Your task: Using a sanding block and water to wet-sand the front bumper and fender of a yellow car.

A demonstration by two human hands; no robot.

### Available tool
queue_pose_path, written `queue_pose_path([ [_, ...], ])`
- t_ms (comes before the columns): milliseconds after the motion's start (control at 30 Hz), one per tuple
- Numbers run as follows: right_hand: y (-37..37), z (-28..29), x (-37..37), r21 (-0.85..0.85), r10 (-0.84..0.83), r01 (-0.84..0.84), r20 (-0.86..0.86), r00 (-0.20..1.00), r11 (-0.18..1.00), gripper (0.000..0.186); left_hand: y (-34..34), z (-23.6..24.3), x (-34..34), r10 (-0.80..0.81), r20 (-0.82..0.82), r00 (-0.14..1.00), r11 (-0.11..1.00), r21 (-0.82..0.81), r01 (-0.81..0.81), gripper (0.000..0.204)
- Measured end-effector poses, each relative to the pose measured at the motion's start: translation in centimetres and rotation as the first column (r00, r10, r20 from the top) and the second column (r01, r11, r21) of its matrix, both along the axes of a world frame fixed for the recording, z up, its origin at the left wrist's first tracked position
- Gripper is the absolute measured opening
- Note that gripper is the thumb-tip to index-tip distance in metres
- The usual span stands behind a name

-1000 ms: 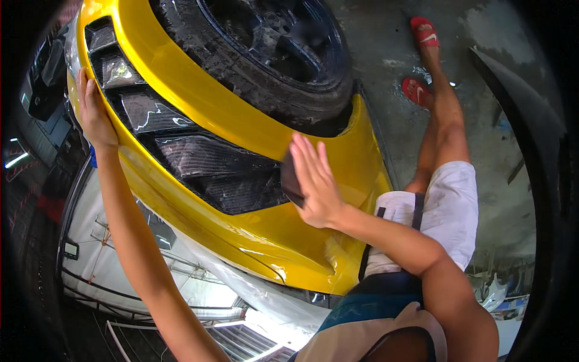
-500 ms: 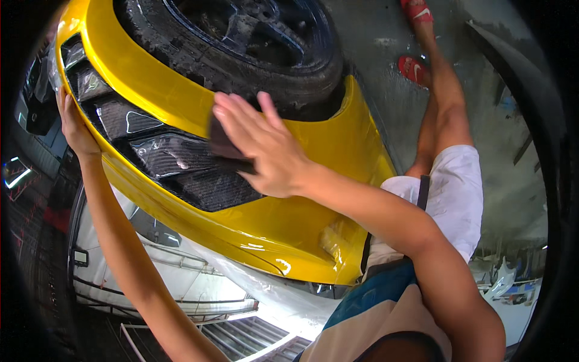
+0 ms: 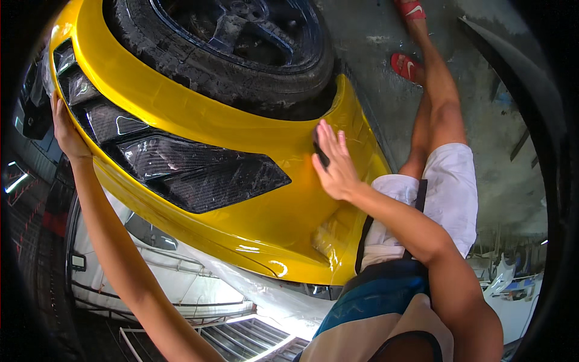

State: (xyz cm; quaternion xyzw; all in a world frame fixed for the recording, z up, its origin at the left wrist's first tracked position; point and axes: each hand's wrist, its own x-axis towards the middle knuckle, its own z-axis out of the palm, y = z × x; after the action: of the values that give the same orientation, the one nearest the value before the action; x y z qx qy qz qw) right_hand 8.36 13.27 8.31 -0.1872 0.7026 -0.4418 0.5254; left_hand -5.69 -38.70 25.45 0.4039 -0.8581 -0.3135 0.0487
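My right hand point(image 3: 336, 164) presses a dark, thin pad point(image 3: 320, 149) against the glossy yellow car fender point(image 3: 253, 130), to the right of the vent. The fingers lie long and close together over the pad and hide most of it; whether it is a squeegee or a sponge I cannot tell. At the far left, my left hand point(image 3: 69, 133) rests on the fender's outer edge beside the vent, fingers stretched along it and holding nothing. Between the two hands lies the black carbon-patterned vent point(image 3: 205, 169), wet-looking with light streaks.
A muddy tyre point(image 3: 241, 87) with a dark spoked wheel point(image 3: 241, 27) fills the arch above the fender. Clear plastic sheeting point(image 3: 259, 286) hangs along the panel's lower edge. My legs and red sandals point(image 3: 407, 66) are on the wet grey floor point(image 3: 374, 42) at right.
My right hand has slid to the right with the dark pad, off the vent and onto the yellow panel. My left hand stays on the edge. The whole view has shifted slightly.
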Motion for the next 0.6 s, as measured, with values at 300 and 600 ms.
queue_pose_path([
  [300, -3.4, -0.8, -2.0, 0.166, -0.191, 0.151, 0.263, 0.946, 0.975, 0.066, -0.9, 0.0, -0.5, -0.017, -0.012, 1.0, 1.0, 0.01, 0.017, 0.051],
  [600, -5.0, 0.1, -2.5, 0.395, -0.31, 0.15, 0.383, 0.87, 0.907, 0.074, -1.8, 0.9, 0.5, -0.133, 0.055, 0.99, 0.991, -0.023, 0.135, 0.052],
])
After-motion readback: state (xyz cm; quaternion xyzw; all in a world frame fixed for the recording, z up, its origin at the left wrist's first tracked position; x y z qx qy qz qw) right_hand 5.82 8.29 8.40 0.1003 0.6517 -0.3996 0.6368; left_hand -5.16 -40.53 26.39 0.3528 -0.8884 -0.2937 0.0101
